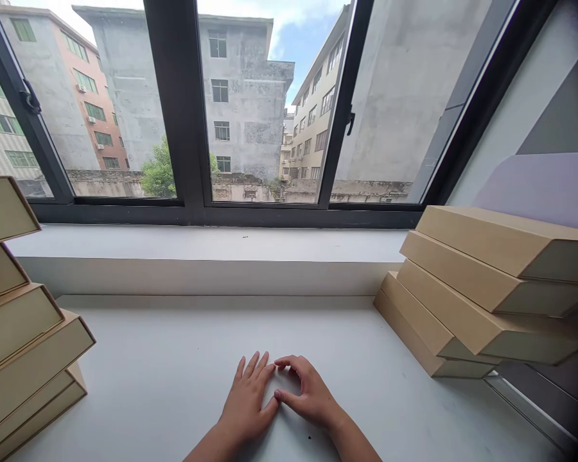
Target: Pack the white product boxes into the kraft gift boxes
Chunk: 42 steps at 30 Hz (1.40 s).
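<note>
My left hand lies flat, palm down, on the white tabletop, its fingers stretched out and slightly apart. Beside it, my right hand rests on its edge, thumb and fingers curved into a C with a gap between them. The fingertips and thumb tip of the right hand meet the index finger and thumb of the left, or come very close to them. Bare tabletop shows through the gap, and I see nothing held in either hand. A tiny dark speck lies near the right wrist.
Cardboard-coloured box files are stacked unevenly at the left. Another leaning stack of box files stands at the right, by the table's edge. Behind the tabletop runs a white window ledge below a dark-framed window, with buildings outside.
</note>
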### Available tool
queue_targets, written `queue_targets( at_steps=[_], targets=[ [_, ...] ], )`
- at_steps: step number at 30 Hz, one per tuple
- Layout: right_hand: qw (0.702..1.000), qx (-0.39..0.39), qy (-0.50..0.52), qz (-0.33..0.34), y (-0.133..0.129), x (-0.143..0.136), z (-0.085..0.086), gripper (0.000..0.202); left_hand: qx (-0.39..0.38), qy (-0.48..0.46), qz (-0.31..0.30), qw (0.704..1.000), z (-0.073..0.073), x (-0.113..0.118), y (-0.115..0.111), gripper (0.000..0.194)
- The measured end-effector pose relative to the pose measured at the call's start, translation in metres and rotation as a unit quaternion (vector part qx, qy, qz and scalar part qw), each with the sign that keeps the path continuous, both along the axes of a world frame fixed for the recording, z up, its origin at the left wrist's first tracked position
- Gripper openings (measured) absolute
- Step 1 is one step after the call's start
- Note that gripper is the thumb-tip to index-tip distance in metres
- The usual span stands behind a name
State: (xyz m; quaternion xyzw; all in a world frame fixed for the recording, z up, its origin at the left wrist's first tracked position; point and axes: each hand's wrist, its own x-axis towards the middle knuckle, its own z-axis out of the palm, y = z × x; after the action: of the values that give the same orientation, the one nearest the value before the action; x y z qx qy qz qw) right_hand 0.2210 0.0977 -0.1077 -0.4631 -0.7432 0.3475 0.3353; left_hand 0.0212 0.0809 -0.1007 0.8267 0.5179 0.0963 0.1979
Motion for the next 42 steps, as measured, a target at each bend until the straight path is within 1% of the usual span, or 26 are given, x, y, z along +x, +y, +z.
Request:
queue_targets(
  at_steps=[5,13,24,29,32,36,42],
  targets=[
    [1.0,0.009,0.001,0.006,0.001,0.0,-0.001,0.046,0.001,-0.003,0.0,1.0,-0.003,-0.001,0.001,0.059],
    [1.0,0.004,0.005,0.002,0.001,0.0,-0.003,0.047,0.013,-0.015,0.002,1.0,-0.007,-0.001,0.002,0.057],
    [1.0,0.002,0.006,0.001,0.001,0.0,-0.001,0.046,-0.003,-0.009,0.006,1.0,0.0,0.0,0.0,0.059],
    [1.0,-0.003,0.002,0.004,0.003,0.001,-0.001,0.046,-0.002,-0.024,0.012,1.0,-0.004,0.0,0.0,0.06],
    [1.0,-0.008,0.01,0.001,0.003,0.002,-0.002,0.046,0.0,-0.017,0.014,1.0,-0.005,0.0,0.001,0.06],
    [1.0,-0.017,0.012,-0.006,0.004,0.002,-0.003,0.046,-0.003,0.0,0.015,1.0,-0.002,0.001,0.001,0.06],
    [0.999,-0.034,0.026,-0.012,0.003,0.004,0.002,0.044,0.0,0.009,0.019,1.0,0.005,0.003,-0.002,0.06]
  ],
)
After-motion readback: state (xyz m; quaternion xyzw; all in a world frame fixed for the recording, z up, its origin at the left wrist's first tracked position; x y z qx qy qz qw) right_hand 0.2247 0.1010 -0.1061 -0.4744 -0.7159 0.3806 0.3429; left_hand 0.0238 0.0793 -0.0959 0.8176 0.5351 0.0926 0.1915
